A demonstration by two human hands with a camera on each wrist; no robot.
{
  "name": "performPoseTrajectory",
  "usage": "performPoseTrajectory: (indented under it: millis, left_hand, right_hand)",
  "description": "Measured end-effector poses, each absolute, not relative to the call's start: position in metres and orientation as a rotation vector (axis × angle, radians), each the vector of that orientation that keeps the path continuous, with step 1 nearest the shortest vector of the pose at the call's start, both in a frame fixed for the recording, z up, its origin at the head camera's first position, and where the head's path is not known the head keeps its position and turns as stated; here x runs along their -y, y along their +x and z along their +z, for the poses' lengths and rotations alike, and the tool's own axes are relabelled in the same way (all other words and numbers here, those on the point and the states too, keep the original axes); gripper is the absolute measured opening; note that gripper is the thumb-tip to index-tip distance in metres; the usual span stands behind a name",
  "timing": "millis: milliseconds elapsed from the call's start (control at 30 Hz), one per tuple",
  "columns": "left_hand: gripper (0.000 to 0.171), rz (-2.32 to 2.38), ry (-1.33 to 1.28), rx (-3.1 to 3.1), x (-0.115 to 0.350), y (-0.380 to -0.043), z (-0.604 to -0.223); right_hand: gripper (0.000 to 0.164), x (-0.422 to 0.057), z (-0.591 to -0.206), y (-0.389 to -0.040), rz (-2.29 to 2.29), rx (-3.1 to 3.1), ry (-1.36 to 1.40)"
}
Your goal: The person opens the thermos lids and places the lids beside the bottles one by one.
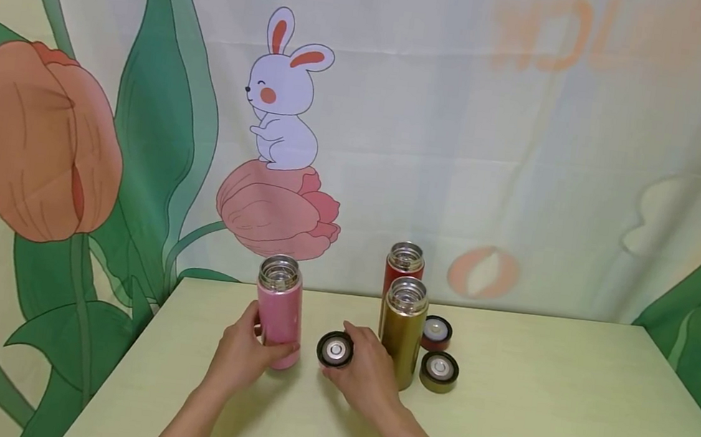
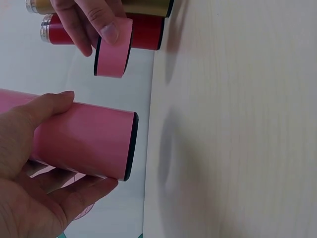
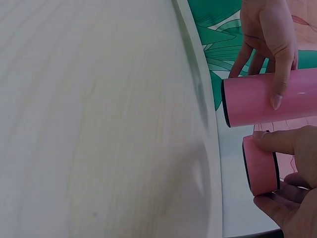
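My left hand (image 1: 246,351) grips the pink thermos (image 1: 279,311) round its lower part. The thermos is upright with its steel mouth uncovered, and its base (image 2: 132,146) hangs a little above the table, apart from its shadow. Just to the right, my right hand (image 1: 367,370) pinches the pink lid (image 3: 261,166) between thumb and fingers. In the head view the lid's black rim and silvery inside face up. Lid and thermos are side by side, not touching. Right of that hand stands an open gold thermos (image 1: 403,336), with an open red thermos (image 1: 393,270) behind it.
A red lid (image 1: 437,334) and a gold lid (image 1: 439,371) lie inside up, to the right of the gold thermos. The pale table (image 1: 562,408) ends at the back against a printed curtain (image 1: 402,109) with a rabbit and tulips.
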State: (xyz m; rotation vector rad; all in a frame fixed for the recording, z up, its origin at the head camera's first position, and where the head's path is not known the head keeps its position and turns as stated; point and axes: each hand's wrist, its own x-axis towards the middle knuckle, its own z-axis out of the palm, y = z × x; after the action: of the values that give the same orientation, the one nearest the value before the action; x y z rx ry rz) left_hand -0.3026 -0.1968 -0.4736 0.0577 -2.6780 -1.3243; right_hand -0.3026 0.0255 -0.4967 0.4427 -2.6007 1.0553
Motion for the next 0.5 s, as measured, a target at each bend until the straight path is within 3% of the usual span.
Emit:
performPoseTrajectory:
  millis: [500]
  left_hand:
    - [0.075, -1.331, 0.056, 2.618, 0.196, -0.32, -0.477]
  right_hand:
    - [0.072, -0.008, -0.503, -0.321, 1.16, 2.616, 0.257]
